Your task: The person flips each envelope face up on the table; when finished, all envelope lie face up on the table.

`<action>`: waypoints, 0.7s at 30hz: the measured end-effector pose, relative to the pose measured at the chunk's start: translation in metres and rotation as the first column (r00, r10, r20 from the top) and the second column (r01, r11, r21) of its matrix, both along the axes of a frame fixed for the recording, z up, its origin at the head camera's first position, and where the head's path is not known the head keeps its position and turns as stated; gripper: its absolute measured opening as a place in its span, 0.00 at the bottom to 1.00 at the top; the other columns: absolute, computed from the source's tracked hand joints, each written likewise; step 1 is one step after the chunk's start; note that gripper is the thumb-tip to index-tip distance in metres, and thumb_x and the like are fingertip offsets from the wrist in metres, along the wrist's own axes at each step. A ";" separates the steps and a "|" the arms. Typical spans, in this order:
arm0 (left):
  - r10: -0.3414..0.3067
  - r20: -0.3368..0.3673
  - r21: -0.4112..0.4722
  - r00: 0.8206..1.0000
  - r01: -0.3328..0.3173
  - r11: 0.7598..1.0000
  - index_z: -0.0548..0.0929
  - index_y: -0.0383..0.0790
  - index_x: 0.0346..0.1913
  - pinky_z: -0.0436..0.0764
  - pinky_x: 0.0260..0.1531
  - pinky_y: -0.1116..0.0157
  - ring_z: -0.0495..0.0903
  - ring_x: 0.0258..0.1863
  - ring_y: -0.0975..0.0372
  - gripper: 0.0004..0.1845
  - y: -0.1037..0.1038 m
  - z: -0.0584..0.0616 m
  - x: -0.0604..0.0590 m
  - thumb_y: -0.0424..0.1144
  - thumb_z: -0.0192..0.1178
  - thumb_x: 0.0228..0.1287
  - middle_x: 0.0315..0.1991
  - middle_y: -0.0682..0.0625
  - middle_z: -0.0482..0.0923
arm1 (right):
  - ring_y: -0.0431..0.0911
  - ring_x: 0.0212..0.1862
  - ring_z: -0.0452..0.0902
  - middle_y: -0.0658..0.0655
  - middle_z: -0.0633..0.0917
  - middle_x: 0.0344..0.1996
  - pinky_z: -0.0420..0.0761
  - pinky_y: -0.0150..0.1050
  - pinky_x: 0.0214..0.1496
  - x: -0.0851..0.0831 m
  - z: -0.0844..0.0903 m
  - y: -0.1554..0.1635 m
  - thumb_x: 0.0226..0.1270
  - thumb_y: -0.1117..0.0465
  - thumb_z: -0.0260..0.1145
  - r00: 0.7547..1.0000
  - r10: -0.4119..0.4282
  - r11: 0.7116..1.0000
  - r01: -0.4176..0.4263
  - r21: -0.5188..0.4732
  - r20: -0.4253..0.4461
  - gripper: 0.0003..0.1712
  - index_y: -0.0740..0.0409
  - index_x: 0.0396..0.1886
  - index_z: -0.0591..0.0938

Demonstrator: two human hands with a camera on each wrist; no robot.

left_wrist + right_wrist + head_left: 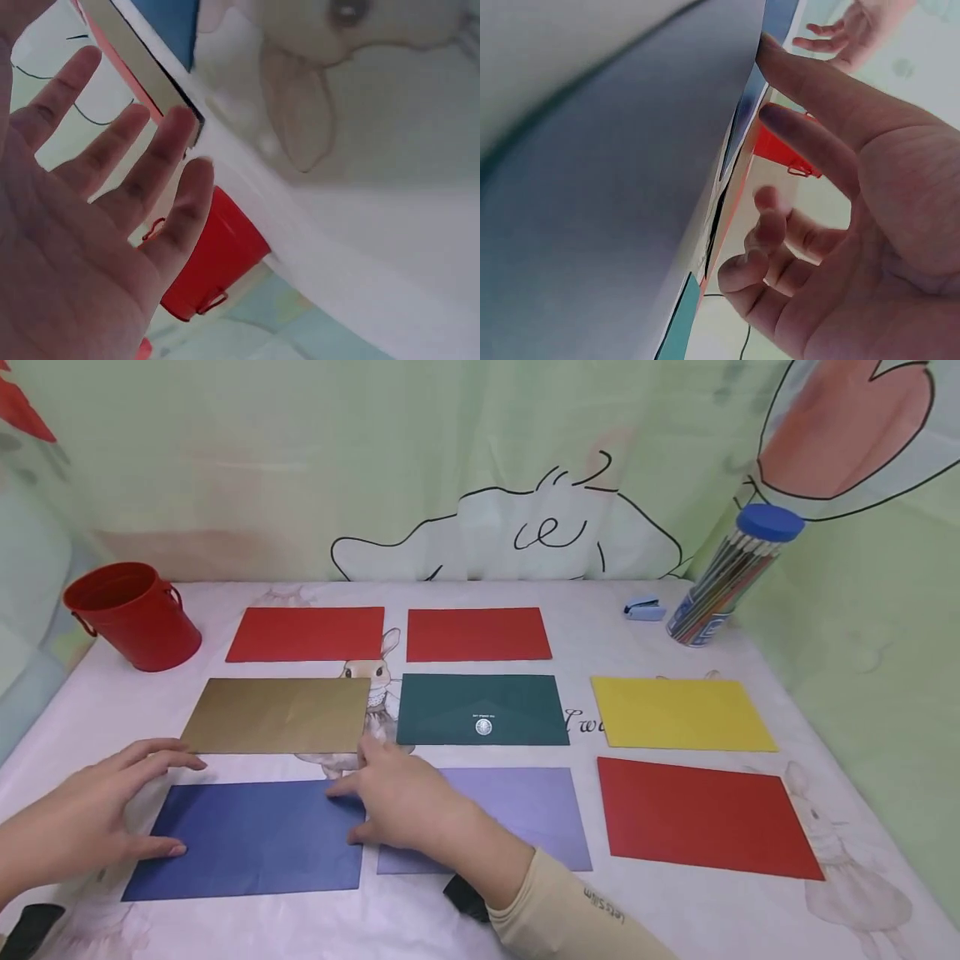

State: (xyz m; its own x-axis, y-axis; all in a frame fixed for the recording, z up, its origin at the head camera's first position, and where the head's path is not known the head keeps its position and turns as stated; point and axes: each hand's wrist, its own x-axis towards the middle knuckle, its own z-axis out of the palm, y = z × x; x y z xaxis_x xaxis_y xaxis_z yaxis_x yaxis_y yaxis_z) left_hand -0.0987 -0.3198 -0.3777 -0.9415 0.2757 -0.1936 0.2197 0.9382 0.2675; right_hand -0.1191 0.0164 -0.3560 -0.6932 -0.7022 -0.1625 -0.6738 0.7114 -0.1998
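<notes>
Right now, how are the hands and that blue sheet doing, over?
Left hand open, at the left end of the blue sheet. Right hand over its right end. Sheet flat, partly covered by hands; lilac sheet close on its right.

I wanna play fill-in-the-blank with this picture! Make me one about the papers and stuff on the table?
1. In the head view, the left hand's thumb overlaps a ____ sheet.
2. There are ____ red sheets.
3. The pencil jar's lid is ____.
4. In the head view, the red bucket stands ____ of the jar.

Missing words: blue; three; blue; left.
</notes>
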 end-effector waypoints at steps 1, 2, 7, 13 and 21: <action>0.000 0.011 0.034 1.000 -0.001 0.999 0.73 0.43 0.64 0.81 0.44 0.40 0.71 0.56 0.36 0.52 0.000 0.001 -0.001 0.57 0.84 0.32 0.63 0.33 0.64 | 0.42 0.42 0.72 0.51 0.75 0.46 0.76 0.33 0.42 0.000 0.001 0.000 0.57 0.43 0.78 1.000 0.004 1.000 -0.004 0.009 -0.005 0.29 0.30 0.60 0.84; 0.003 0.020 0.075 1.000 -0.004 0.997 0.72 0.42 0.66 0.80 0.45 0.40 0.72 0.56 0.37 0.52 0.001 0.001 -0.001 0.56 0.84 0.35 0.64 0.34 0.65 | 0.42 0.43 0.73 0.51 0.76 0.46 0.76 0.34 0.42 0.001 0.002 0.000 0.57 0.43 0.77 1.000 0.009 1.000 -0.009 0.014 -0.008 0.29 0.30 0.60 0.84; 0.027 -0.031 0.258 0.999 -0.018 0.966 0.66 0.43 0.72 0.79 0.49 0.44 0.73 0.55 0.41 0.50 -0.003 0.004 -0.011 0.51 0.80 0.47 0.65 0.38 0.67 | 0.42 0.47 0.76 0.50 0.78 0.51 0.78 0.34 0.45 -0.007 0.010 0.000 0.59 0.43 0.76 0.997 0.014 0.999 -0.011 -0.037 0.081 0.28 0.32 0.61 0.83; 0.056 -0.024 0.336 0.998 -0.045 0.941 0.56 0.40 0.78 0.68 0.50 0.29 0.62 0.61 0.32 0.57 -0.009 0.006 -0.045 0.48 0.80 0.49 0.71 0.31 0.56 | 0.42 0.55 0.74 0.50 0.77 0.56 0.76 0.32 0.51 -0.036 0.023 -0.009 0.61 0.46 0.76 0.985 -0.056 0.994 0.071 -0.086 0.165 0.32 0.37 0.66 0.80; 0.004 0.082 0.413 0.997 -0.038 0.910 0.56 0.39 0.78 0.57 0.52 0.24 0.48 0.69 0.30 0.59 -0.015 -0.004 -0.074 0.41 0.81 0.45 0.74 0.30 0.51 | 0.47 0.73 0.57 0.51 0.67 0.73 0.75 0.41 0.61 -0.060 0.018 -0.028 0.55 0.48 0.79 0.967 -0.161 0.978 0.183 -0.098 0.200 0.45 0.35 0.74 0.71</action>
State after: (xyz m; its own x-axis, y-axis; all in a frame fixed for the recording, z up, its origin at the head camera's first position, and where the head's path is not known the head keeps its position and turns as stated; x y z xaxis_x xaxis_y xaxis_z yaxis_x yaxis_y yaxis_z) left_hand -0.1727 -0.3352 -0.3820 -0.9346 0.3272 -0.1393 0.1637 0.7436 0.6483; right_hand -0.1790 -0.0115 -0.3385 -0.7695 -0.5966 -0.2281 -0.4850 0.7782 -0.3991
